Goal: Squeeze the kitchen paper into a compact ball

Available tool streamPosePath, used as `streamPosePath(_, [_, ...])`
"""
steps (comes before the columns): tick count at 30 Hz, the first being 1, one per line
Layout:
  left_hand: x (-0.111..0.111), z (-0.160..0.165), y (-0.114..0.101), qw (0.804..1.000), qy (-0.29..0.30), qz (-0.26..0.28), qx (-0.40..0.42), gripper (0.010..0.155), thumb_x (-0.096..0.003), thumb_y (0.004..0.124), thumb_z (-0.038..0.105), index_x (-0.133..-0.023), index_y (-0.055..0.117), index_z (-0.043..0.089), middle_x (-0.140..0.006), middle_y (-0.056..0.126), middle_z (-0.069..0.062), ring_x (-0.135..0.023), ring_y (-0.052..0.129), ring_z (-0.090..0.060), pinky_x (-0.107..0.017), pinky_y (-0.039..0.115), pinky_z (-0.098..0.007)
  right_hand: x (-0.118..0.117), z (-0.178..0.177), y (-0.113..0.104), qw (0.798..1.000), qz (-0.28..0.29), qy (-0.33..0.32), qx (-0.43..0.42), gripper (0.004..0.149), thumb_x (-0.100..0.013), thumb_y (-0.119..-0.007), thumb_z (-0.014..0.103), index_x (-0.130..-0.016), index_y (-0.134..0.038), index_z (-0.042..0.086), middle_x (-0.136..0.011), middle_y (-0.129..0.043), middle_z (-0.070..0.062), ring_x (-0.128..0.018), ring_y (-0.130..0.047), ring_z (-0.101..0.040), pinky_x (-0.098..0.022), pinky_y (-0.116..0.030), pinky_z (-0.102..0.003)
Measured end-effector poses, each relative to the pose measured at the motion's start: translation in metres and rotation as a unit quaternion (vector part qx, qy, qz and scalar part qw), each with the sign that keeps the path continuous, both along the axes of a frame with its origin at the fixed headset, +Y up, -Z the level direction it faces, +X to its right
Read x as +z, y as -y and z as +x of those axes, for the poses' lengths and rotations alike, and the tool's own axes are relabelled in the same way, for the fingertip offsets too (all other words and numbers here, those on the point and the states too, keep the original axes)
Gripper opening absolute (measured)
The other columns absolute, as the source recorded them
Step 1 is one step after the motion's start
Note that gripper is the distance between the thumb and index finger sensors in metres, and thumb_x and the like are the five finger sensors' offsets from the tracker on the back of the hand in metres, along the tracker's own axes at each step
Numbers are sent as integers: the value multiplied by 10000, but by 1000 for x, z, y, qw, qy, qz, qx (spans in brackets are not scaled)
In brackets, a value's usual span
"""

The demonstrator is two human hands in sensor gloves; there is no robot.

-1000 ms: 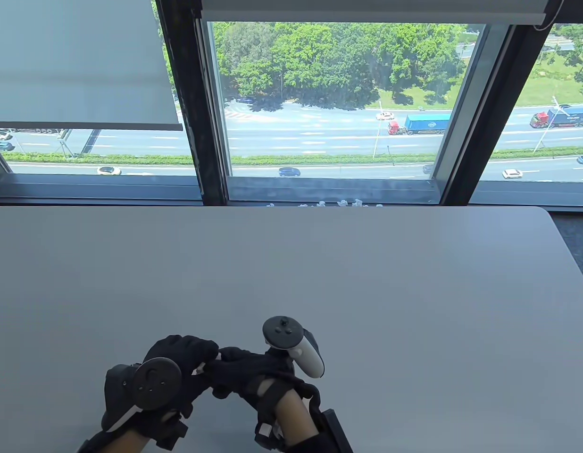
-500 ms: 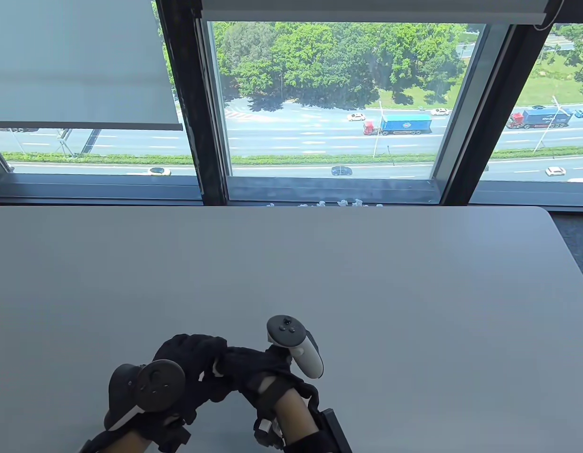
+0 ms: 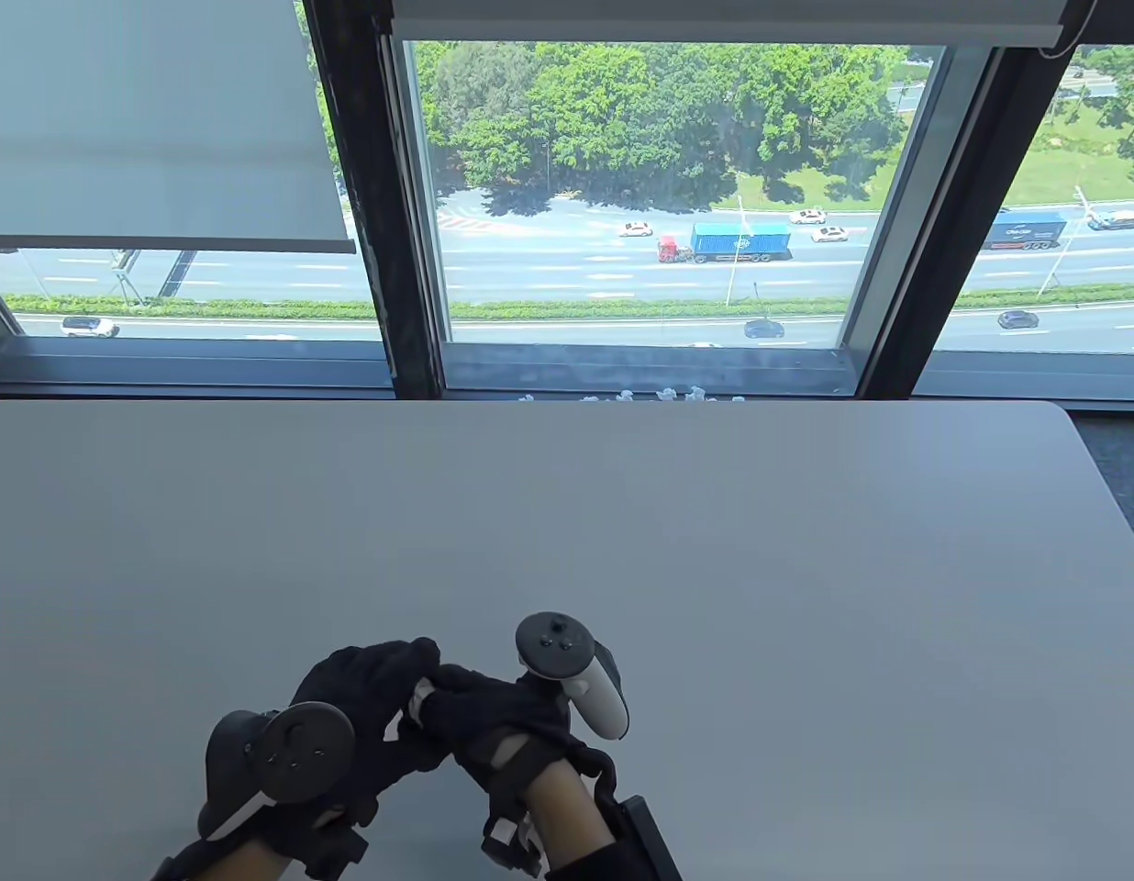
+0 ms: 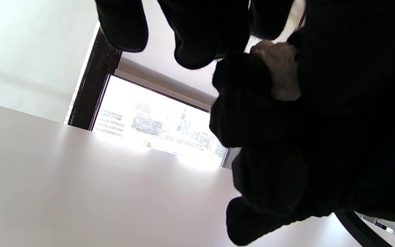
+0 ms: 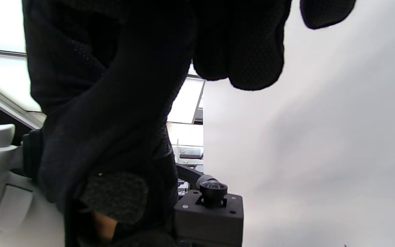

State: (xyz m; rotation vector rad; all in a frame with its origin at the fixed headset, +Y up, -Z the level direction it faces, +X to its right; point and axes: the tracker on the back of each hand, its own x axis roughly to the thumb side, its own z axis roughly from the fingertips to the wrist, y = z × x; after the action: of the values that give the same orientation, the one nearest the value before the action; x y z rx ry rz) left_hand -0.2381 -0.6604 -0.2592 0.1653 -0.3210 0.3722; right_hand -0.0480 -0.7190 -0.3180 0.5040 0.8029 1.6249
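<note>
Hands (image 3: 420, 707) barely shifted (paper (image 4: 279, 68) squeezed)

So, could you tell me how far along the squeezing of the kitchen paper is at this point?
Done: the kitchen paper is already gathered into a small crumpled wad, only slivers showing white between the gloves in the table view. In hand: the left hand and right hand press together around it, just above the table. Left: whether it is a tight ball cannot be judged while covered; it likely needs a final squeeze, then release.
</note>
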Motion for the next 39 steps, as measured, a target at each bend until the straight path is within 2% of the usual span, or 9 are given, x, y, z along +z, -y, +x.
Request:
streamPosePath(6, [3, -2, -6, 1000, -6, 25, -8, 660, -314, 1051, 622, -891, 782, 449, -914, 888, 188, -704, 964, 10, -825, 758, -457, 2, -6, 7, 998, -39, -38, -38, 468, -598, -561, 440, -986, -666, 201, -949, -764, -68, -818, -881, -299, -713, -515, -645])
streamPosePath(10, [0, -8, -7, 999, -26, 18, 2, 552, -350, 1061, 569, -832, 825, 441, -829, 940, 185, -619, 987, 35, -817, 769, -439, 3, -3, 7, 998, -51, -42, 4, 840, -569, -582, 700, -1102, -405, 77, -1022, -610, -193, -889, -773, -410, -689, -512, -665])
streamPosePath(15, [5, 5, -1, 997, -25, 45, -55, 555, -355, 1046, 574, -842, 811, 448, -833, 927, 190, -627, 975, 41, -825, 758, -438, 7, -14, 6, 999, -17, -23, 34, 627, -600, -609, 587, -1036, -528, 144, -951, -717, -88, -789, -885, -295, -693, -579, -613])
streamPosePath(19, [1, 5, 2, 1000, -2, 9, -27, 880, -323, 1006, 649, -1055, 542, 501, -1082, 696, 211, -934, 824, 0, -873, 663, -501, 1, -4, 2, 1000, 6, 9, 21, 476, -601, -560, 492, -967, -655, 203, -894, -799, -36, -740, -930, -257, -703, -575, -608])
streamPosePath(25, [2, -3, -7, 999, -18, 27, -14, 670, -316, 1059, 597, -907, 778, 453, -867, 919, 201, -674, 979, 32, -823, 761, -459, 2, -6, 7, 999, -34, -15, -18, 474, -608, -593, 491, -979, -694, 214, -927, -807, -53, -790, -911, -284, -708, -560, -618])
streamPosePath(30, [-2, -14, -8, 999, -50, 22, -4, 615, -339, 1072, 556, -880, 803, 440, -805, 954, 191, -613, 1002, 42, -820, 765, -446, 1, 7, -6, 994, 36, 6, 99, 806, -562, -609, 724, -1084, -521, 116, -999, -694, -151, -852, -845, -367, -683, -553, -650])
streamPosePath(33, [0, -5, -6, 999, -36, 24, -21, 619, -339, 1071, 554, -881, 797, 438, -795, 958, 193, -599, 1006, 46, -816, 769, -441, 10, -8, -14, 991, 67, -19, 115, 801, -554, -635, 731, -1058, -568, 113, -963, -745, -125, -810, -899, -329, -682, -578, -635])
streamPosePath(36, [5, 1, -3, 997, -22, 44, -59, 614, -352, 1055, 542, -893, 778, 455, -807, 948, 211, -617, 1000, 63, -833, 761, -421, 14, -13, -12, 981, 105, 47, 153, 654, -576, -592, 660, -978, -658, 149, -884, -818, -87, -709, -962, -279, -672, -634, -589])
streamPosePath(39, [-1, 2, 6, 999, 6, -8, -31, 654, -368, 1033, 534, -938, 720, 463, -883, 890, 213, -716, 957, 33, -852, 719, -456, 10, -9, -8, 981, 118, 23, 154, 561, -590, -572, 614, -923, -726, 189, -834, -870, -38, -659, -995, -236, -683, -628, -587])
